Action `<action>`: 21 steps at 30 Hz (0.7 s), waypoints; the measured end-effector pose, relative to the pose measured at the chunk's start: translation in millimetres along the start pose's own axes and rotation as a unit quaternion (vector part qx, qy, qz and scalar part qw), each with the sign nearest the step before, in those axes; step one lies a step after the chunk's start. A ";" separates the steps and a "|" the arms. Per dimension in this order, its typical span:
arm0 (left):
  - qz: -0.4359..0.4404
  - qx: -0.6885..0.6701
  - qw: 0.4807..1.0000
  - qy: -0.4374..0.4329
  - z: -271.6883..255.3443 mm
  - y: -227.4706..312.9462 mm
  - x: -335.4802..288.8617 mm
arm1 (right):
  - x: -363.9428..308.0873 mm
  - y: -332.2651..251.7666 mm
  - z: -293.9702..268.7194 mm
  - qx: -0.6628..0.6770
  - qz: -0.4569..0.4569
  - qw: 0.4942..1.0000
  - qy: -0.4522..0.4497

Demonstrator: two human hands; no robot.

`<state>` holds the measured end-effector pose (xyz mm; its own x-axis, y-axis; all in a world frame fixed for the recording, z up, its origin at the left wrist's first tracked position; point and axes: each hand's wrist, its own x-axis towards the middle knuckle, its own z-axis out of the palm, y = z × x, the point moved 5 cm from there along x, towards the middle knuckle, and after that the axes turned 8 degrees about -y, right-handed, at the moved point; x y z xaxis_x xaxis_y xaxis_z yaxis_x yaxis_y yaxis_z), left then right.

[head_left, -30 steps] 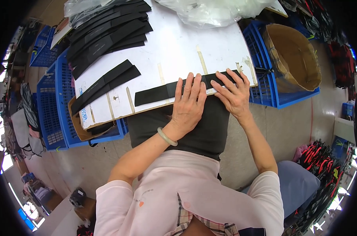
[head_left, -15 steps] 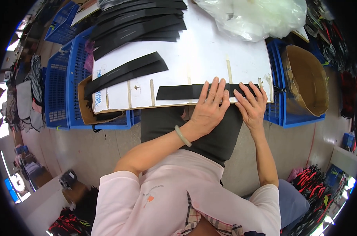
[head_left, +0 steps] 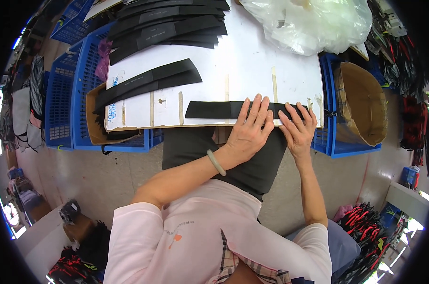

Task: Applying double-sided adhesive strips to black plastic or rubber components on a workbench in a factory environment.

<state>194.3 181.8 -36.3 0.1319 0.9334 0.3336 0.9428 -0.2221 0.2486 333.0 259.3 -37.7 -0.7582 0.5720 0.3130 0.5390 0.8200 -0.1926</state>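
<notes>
The left hand [head_left: 249, 137] is open, fingers nearly straight and laid flat on a black strip [head_left: 207, 110] at centre right of the frame. The right hand [head_left: 297, 135], open with fingers spread and slightly bent, rests on the strip's right end; neither grips it. A pile of black strips [head_left: 172, 31] fills the upper left, a folded pair [head_left: 148, 80] below it, a plastic bag [head_left: 314, 23] upper right. The strip lies along the table's [head_left: 247, 61] lower edge, white tabletop stretching above. Blue crates [head_left: 84, 113] flank the table.
</notes>
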 end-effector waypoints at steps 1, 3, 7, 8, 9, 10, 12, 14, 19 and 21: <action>-0.001 -0.002 1.000 0.002 0.1 -0.3 -0.4 | 0.0 -0.1 0.4 0.001 0.001 1.000 0.001; -0.001 0.000 1.000 0.001 0.6 -0.7 -0.6 | 0.0 0.1 1.0 0.001 0.000 1.000 0.001; 0.004 0.000 1.000 0.001 0.9 -1.3 -0.1 | 6.3 -2.3 -7.5 0.035 0.021 0.999 -0.012; 0.002 0.004 1.000 0.003 1.4 -2.5 0.9 | 13.5 -3.7 -11.9 0.037 0.017 0.999 -0.010; 0.001 0.018 1.000 -0.006 2.5 -4.0 -2.2 | 24.7 -9.9 -18.2 0.084 0.015 0.996 0.016; 0.007 0.023 1.000 -0.013 5.0 -1.2 -2.9 | 35.0 -17.1 -31.1 0.121 0.022 0.992 0.039; -0.002 0.006 1.000 -0.031 10.3 0.8 -5.9 | 72.4 -55.8 -34.1 0.155 -0.048 0.987 0.003; -0.061 -0.029 0.996 -0.053 33.9 -6.2 -22.6 | 108.2 -104.6 -7.0 0.183 -0.123 0.973 -0.071; -0.080 -0.061 0.995 0.009 29.1 -1.4 -0.9 | 136.8 -123.0 52.1 0.191 -0.134 0.954 -0.186; -0.045 -0.014 0.999 0.018 27.0 1.7 -0.9 | 139.2 -124.4 61.4 0.226 -0.125 0.942 -0.215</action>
<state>204.0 188.2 -60.7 0.0347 0.9395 0.3409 0.9411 -0.1456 0.3053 137.9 238.4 -27.3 -0.9716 0.2361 0.0147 0.1859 0.8005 -0.5697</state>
